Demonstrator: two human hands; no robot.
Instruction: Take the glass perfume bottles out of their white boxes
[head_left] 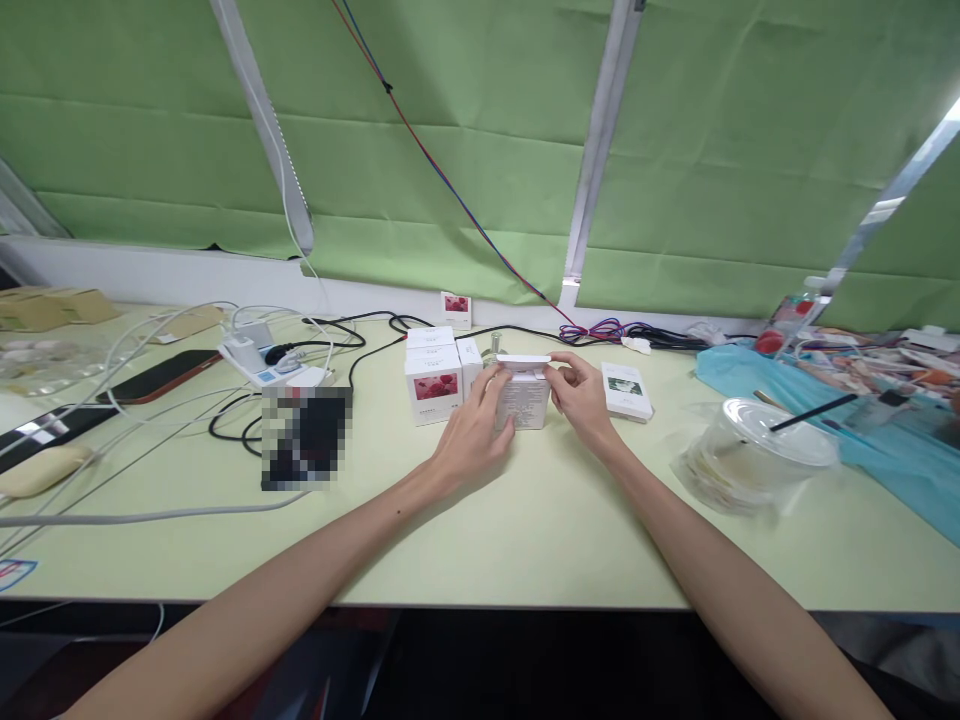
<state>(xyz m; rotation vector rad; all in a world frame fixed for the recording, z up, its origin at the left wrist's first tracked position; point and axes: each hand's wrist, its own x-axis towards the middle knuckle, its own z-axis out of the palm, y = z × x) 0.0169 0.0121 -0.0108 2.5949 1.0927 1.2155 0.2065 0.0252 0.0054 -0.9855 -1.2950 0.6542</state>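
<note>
A small white box [525, 408] with printed text on its near face stands upright on the table, its top flap part-raised. My left hand [474, 432] is closed around the box's left side, fingers at the top edge and thumb low on the near face. At the top right corner, the fingers of my right hand [579, 398] pinch the flap of the same box. Just left stand several white boxes [435, 390] with a pink flower picture. To the right lies a flat white box [626, 392] with a white flower picture. A small clear glass bottle [496, 345] shows behind my left fingers.
A lidded plastic cup [750, 465] with a black straw stands at right, beside blue plastic sheeting [885, 440]. A power strip [259, 360], tangled cables and a phone [161, 376] lie at left. Another flower-picture box [456, 310] stands near the wall.
</note>
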